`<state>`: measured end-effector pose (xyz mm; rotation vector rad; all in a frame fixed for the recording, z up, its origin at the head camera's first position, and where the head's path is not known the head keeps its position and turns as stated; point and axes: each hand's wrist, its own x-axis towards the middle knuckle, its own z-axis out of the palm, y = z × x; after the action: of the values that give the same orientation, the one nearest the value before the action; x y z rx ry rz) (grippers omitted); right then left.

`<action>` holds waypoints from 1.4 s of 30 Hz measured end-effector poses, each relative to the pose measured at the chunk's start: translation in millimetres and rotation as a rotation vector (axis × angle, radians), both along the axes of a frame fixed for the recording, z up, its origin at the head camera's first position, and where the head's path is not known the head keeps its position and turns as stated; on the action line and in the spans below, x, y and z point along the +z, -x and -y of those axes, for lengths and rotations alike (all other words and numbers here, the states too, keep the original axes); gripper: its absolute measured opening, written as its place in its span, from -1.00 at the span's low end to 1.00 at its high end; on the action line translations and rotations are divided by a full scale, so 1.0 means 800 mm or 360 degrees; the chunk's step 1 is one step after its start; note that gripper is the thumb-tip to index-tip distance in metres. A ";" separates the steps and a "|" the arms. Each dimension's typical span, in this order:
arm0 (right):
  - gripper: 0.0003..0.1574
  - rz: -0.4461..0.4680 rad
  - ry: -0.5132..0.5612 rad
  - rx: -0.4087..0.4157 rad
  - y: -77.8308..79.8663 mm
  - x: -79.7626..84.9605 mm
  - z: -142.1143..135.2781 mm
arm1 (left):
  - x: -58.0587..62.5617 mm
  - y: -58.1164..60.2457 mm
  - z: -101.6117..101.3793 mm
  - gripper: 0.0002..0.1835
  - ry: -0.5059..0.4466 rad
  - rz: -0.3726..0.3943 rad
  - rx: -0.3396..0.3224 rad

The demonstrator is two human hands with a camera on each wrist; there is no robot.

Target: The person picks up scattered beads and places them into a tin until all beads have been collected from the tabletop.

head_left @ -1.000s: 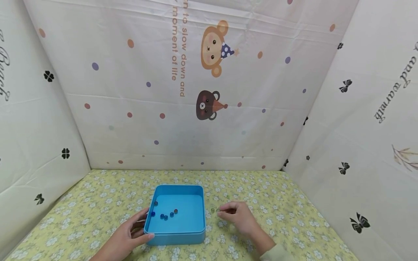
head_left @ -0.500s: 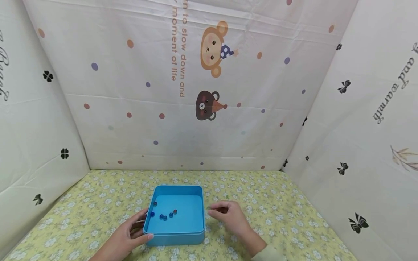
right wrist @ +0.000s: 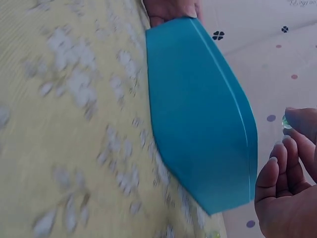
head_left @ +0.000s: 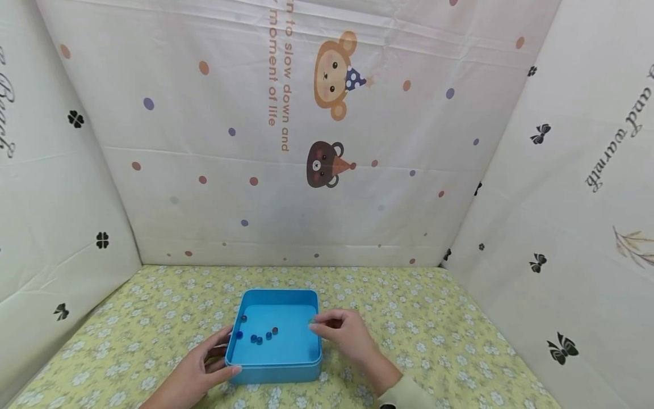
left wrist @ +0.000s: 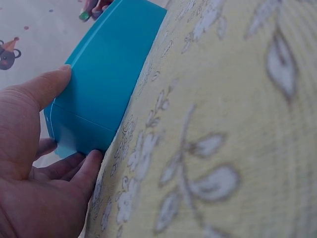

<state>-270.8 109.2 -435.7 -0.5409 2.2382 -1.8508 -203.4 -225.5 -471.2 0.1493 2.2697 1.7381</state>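
Note:
A square blue box (head_left: 296, 346) holds several small marbles, dark blue marbles (head_left: 259, 341) and brownish marbles (head_left: 275, 330), toward its left and middle. My left hand (head_left: 199, 363) grips the box's near left corner, thumb at the rim and fingers against the side, as the left wrist view also shows. My right hand (head_left: 349, 335) is at the right rim, fingertips reaching over the inside. Between its thumb and index finger it pinches a clear green marble (right wrist: 285, 122), well seen in the right wrist view; the other fingers are curled.
Another greenish marble (right wrist: 213, 234) lies on the cloth beside the box, at the bottom edge of the right wrist view. A yellow floral cloth (head_left: 434, 318) covers the table. Printed white sheets (head_left: 286, 221) hang behind and at both sides.
My right hand has carried the green marble left from the cloth to over the box's right rim. My left hand and the box have stayed in place.

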 end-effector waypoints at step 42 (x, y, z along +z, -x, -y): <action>-0.77 0.0061 -0.0140 -0.0116 0.028 0.011 0.096 | 0.003 -0.001 -0.003 0.00 0.0039 -0.0001 0.0015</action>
<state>-293.1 32.2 -427.2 -0.4107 2.3304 -1.7702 -202.3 -223.3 -468.6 0.1342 2.2950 1.7144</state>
